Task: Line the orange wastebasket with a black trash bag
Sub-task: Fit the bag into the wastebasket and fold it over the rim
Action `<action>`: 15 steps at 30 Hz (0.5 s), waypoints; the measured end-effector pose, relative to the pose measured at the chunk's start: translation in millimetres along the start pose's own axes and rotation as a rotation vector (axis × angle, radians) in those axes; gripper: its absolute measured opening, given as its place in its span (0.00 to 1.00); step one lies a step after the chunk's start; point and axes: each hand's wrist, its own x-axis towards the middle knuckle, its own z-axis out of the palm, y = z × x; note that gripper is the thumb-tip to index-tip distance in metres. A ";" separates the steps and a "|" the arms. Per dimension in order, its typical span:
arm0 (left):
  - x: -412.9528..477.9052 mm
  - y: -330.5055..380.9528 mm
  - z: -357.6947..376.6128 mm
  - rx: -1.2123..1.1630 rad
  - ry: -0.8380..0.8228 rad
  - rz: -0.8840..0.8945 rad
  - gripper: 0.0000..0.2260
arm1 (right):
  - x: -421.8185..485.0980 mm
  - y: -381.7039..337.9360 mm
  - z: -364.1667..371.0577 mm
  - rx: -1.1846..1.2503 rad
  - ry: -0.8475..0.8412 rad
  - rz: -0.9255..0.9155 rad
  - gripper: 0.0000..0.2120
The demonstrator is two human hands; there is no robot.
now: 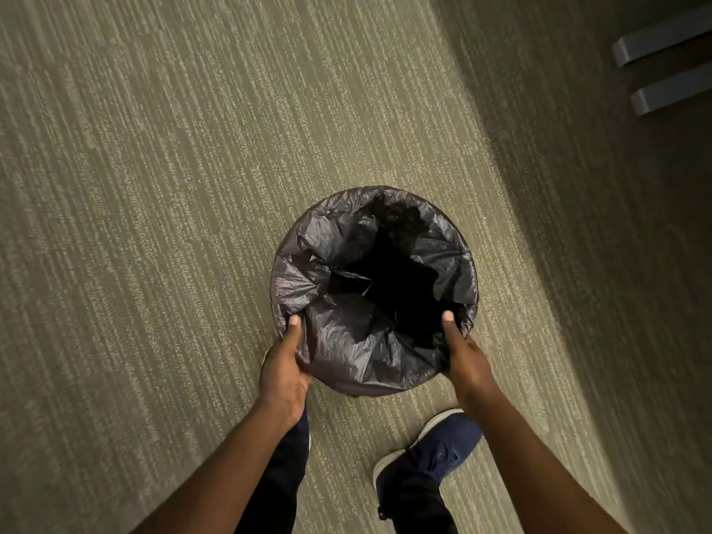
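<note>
A round wastebasket stands on the carpet, seen from above; a black trash bag (346, 341) covers its whole rim and hangs down inside, so none of the orange shows. My left hand (283, 370) grips the near-left rim over the bag, thumb on top. At the near-right rim my right hand (464, 352) holds on the same way, thumb inside the opening. The bag's middle sinks into a dark hollow.
Striped beige carpet (154, 186) runs all around. My blue shoe (424, 464) stands just behind the basket, and a dark trouser leg (285, 475) is below my left hand. Two grey furniture feet (662, 44) lie in shadow at the top right.
</note>
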 end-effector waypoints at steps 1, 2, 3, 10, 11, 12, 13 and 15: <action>0.2 -0.1 0.0 0.002 -0.021 -0.003 0.20 | -1.3 -1.8 -3.2 -0.032 -0.027 0.003 0.33; 0.8 0.3 -1.1 0.009 -0.033 0.002 0.21 | -2.9 -5.9 -6.0 -0.057 -0.038 -0.007 0.34; 1.3 2.1 -2.4 0.028 -0.031 0.021 0.21 | -3.7 -11.1 -8.7 -0.072 -0.032 -0.037 0.32; 12.4 24.1 -21.5 -0.086 0.029 0.098 0.12 | 2.2 -40.0 -17.5 0.278 0.023 -0.104 0.18; 14.3 25.5 -22.7 -0.124 0.010 0.070 0.12 | 2.0 -40.9 -15.2 0.357 0.016 -0.067 0.20; 16.8 24.4 -24.0 -0.154 -0.009 0.035 0.12 | 1.7 -40.9 -12.9 0.431 0.004 -0.038 0.22; 19.4 22.4 -24.0 -0.183 -0.024 -0.005 0.13 | 0.5 -40.5 -9.8 0.495 -0.010 -0.013 0.24; 21.5 19.3 -25.0 -0.224 -0.044 -0.077 0.17 | 0.2 -35.6 -6.1 0.580 -0.023 0.009 0.30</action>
